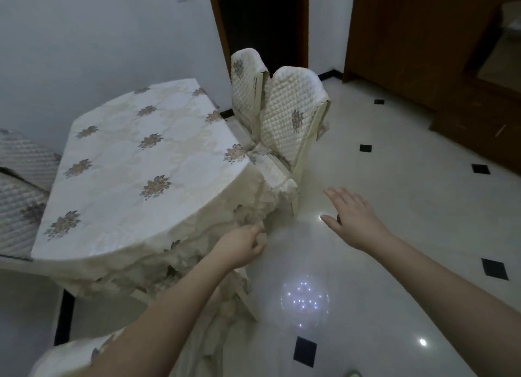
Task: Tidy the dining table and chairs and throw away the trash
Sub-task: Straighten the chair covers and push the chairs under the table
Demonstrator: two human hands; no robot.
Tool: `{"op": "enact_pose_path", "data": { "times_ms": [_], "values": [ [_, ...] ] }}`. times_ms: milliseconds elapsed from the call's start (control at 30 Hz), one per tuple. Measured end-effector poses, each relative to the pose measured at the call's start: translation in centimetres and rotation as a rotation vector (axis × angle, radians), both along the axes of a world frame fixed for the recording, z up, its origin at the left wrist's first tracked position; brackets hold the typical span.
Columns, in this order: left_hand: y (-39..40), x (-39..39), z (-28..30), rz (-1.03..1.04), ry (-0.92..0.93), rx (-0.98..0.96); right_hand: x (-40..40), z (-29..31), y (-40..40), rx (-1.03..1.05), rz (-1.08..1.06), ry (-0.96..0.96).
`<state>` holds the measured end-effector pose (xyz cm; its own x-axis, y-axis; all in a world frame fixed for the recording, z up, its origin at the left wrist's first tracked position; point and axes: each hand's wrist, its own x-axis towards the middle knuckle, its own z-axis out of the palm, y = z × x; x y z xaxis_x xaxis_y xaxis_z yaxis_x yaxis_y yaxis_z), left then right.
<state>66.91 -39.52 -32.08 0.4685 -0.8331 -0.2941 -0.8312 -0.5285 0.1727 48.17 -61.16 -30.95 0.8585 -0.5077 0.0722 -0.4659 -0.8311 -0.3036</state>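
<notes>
white wall [84, 38] fills the ten o'clock side, plain and dim, with a faint grey smudge high up. at twelve o'clock a dark doorway [262, 21] opens between brown wooden jambs. over at two o'clock stands a big brown wooden cabinet [417, 44], a mirror panel [504, 38] set into it at the far edge. glossy white floor tiles [394, 196] spread from three to six o'clock, dotted with small black diamond insets [365, 148]. a cluster of ceiling lights reflects on the tiles [303, 295] at six o'clock.
</notes>
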Motion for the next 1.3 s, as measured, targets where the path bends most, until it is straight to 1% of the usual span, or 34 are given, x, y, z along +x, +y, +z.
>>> {"op": "enact_pose_path", "data": {
  "times_ms": [100, 167, 267, 333, 500, 667, 767, 900, 1000, 1167, 1300],
  "values": [
    [-5.0, -0.4, 0.6, 0.001, -0.017, -0.02, -0.7, 0.6, -5.3, -0.04, 0.032, 0.047],
    [-8.0, -0.4, 1.2, 0.005, -0.052, -0.05, -0.4, 1.2, -8.2, -0.055, 0.051, 0.042],
    [-11.8, 0.1, 1.9, 0.033, -0.09, -0.122, 0.8, 1.5, -11.1, -0.063, 0.073, 0.032],
    [-13.9, 1.0, 1.9, 0.041, -0.093, -0.135, 2.3, 1.2, -12.9, -0.058, 0.092, 0.017],
    [-19.7, 4.5, 1.0, 0.056, -0.179, -0.139, 7.2, 0.1, -17.3, -0.014, 0.14, 0.026],
    [-26.0, 9.8, -0.6, 0.093, -0.161, -0.181, 12.5, -0.8, -23.4, -0.023, 0.176, 0.095],
    [-29.9, 12.8, -0.5, 0.132, -0.1, -0.18, 14.9, -0.5, -27.8, -0.012, 0.178, 0.123],
    [-35.9, 17.3, 0.2, 0.106, -0.151, -0.156, 18.3, 0.1, -33.8, -0.013, 0.133, 0.109],
    [-40.3, 19.2, 0.6, 0.117, -0.161, -0.167, 20.1, -0.6, -37.9, 0.011, 0.12, 0.117],
    [-48.2, 21.8, 0.3, 0.146, -0.182, -0.159, 23.9, -1.5, -46.2, 0.001, 0.183, 0.106],
    [-55.2, 23.7, -0.3, 0.239, -0.178, -0.177, 27.2, -2.0, -54.2, -0.023, 0.259, 0.068]
  ]
}}
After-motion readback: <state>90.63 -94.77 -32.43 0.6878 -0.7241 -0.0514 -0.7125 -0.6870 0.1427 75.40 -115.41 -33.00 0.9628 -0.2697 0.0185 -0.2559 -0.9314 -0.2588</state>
